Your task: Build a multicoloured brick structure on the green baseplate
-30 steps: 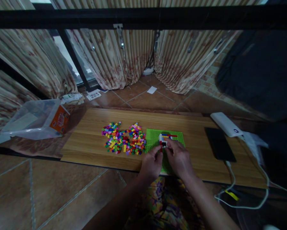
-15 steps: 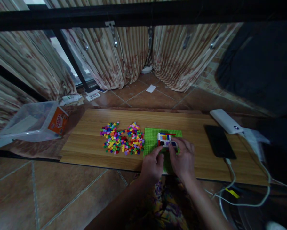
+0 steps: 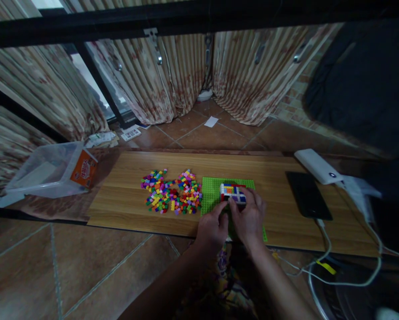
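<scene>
A small build of toy bricks [image 3: 231, 190], white, blue, red and orange, sits on a green studded baseplate [image 3: 211, 189]. My right hand [image 3: 250, 214] grips its right side, fingers curled over the far edge and thumb at the front. My left hand [image 3: 213, 224] is closed, with its index fingertip against the build's near left corner and the thumb tucked close by. Whether a loose brick lies between the fingertips is hidden. Left of the baseplate spreads a pile of loose coloured toy bricks [image 3: 159, 198].
The wooden board [image 3: 119, 186] carries a black phone [image 3: 308, 195] and a white power bank [image 3: 319, 166] at right, with white cables [image 3: 352, 283] trailing over the near edge. A clear plastic box [image 3: 49, 171] with an orange label lies at left. Curtains [image 3: 182, 80] hang beyond.
My right hand has shifted left along the build, its thumb nearer my left index finger. My left hand keeps nearly the same place. The camera view has moved slightly.
</scene>
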A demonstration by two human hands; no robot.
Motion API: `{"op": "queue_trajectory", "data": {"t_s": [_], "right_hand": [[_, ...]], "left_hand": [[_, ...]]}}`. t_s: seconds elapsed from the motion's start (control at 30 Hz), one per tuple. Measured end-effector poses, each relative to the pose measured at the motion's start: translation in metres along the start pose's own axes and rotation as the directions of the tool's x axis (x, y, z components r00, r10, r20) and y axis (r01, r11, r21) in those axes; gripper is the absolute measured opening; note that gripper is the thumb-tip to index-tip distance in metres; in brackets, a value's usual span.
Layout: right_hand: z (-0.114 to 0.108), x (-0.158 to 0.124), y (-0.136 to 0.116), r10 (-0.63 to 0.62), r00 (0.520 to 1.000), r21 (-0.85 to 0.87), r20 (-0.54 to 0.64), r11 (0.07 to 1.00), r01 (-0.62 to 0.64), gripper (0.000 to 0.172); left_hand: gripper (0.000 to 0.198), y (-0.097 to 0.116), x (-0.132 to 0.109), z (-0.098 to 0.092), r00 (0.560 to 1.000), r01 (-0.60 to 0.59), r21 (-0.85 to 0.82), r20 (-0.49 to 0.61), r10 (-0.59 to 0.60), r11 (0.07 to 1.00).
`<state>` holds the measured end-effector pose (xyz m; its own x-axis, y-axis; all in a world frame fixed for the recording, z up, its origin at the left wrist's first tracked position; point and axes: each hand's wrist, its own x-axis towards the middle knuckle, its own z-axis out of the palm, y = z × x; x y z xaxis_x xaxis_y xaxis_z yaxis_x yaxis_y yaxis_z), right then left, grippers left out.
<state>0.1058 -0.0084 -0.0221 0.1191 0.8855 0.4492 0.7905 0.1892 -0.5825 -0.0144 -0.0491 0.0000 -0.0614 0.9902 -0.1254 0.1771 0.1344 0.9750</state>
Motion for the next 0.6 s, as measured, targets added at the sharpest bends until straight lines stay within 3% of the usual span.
{"op": "queue_trajectory", "data": {"t_s": [0.1, 0.17, 0.3, 0.37, 0.43, 0.6], "right_hand": [[0.0, 0.001, 0.001, 0.0, 1.0, 0.009, 0.005, 1.0, 0.0, 0.041], [-0.003, 0.001, 0.001, -0.005, 1.0, 0.005, 0.006, 1.0, 0.005, 0.04], [-0.017, -0.004, -0.005, -0.051, 0.998, 0.021, -0.026, 0.998, 0.051, 0.028], [-0.025, -0.009, -0.013, -0.096, 0.995, 0.067, -0.017, 0.993, 0.096, 0.023], [-0.031, -0.016, -0.023, -0.148, 0.988, 0.129, 0.035, 0.981, 0.142, 0.02], [-0.03, -0.029, -0.038, -0.282, 0.934, 0.202, 0.221, 0.95, 0.239, 0.02]], "left_hand": [[0.037, -0.002, 0.002, 0.0, 0.996, 0.085, -0.072, -0.003, -0.085, 0.994], [0.038, -0.001, 0.002, -0.002, 0.974, 0.214, -0.26, -0.009, -0.224, 0.941], [0.041, 0.006, -0.004, -0.016, 0.873, 0.399, -0.696, 0.09, -0.479, 0.597], [0.042, 0.01, -0.007, -0.025, 0.847, 0.417, -0.788, 0.157, -0.508, 0.453], [0.044, 0.013, -0.01, -0.031, 0.839, 0.421, -0.82, 0.19, -0.51, 0.388], [0.048, 0.014, -0.012, -0.036, 0.868, 0.406, -0.817, 0.204, -0.453, 0.41]]}}
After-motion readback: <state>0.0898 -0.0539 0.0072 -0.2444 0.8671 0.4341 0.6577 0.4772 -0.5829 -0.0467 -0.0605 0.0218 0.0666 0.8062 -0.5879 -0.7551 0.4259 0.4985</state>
